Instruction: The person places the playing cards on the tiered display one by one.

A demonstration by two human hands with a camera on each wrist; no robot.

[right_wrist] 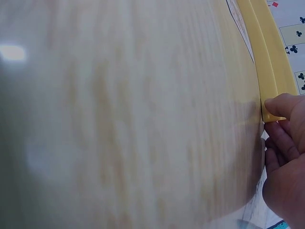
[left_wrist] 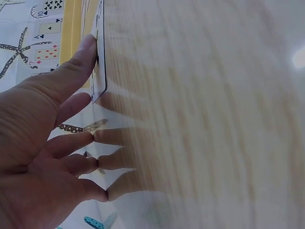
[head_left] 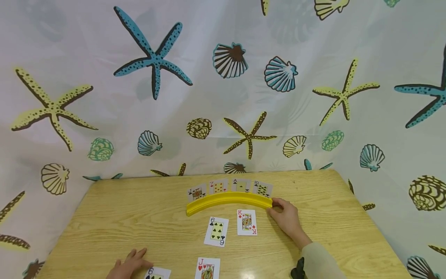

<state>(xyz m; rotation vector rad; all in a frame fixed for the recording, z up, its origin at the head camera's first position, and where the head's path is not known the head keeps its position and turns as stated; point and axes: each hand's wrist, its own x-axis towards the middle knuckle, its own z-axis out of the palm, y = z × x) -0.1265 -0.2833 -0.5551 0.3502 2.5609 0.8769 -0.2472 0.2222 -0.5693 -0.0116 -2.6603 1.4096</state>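
My left hand [head_left: 129,265] is at the table's near left, fingers spread and their tips on the wood. Its thumb [left_wrist: 86,47] touches a six card [head_left: 158,272], cut off by the bottom edge in the head view. My right hand [head_left: 286,219] pinches the right end of a curved yellow card holder [head_left: 226,198], thumb in front. Standing in the holder are the jack of clubs [head_left: 197,192], seven of diamonds [head_left: 218,187], ace of clubs [head_left: 241,185] and ten of clubs [head_left: 262,189]. The right hand's other fingers are curled beside the end.
In front of the holder, the king of diamonds [head_left: 246,222] and six of clubs [head_left: 216,231] lie face up. The jack of hearts [head_left: 207,268] lies nearer, partly cut off. A wooden table [head_left: 132,213] bears everything. A cloth with starfish and shells [head_left: 209,97] hangs behind.
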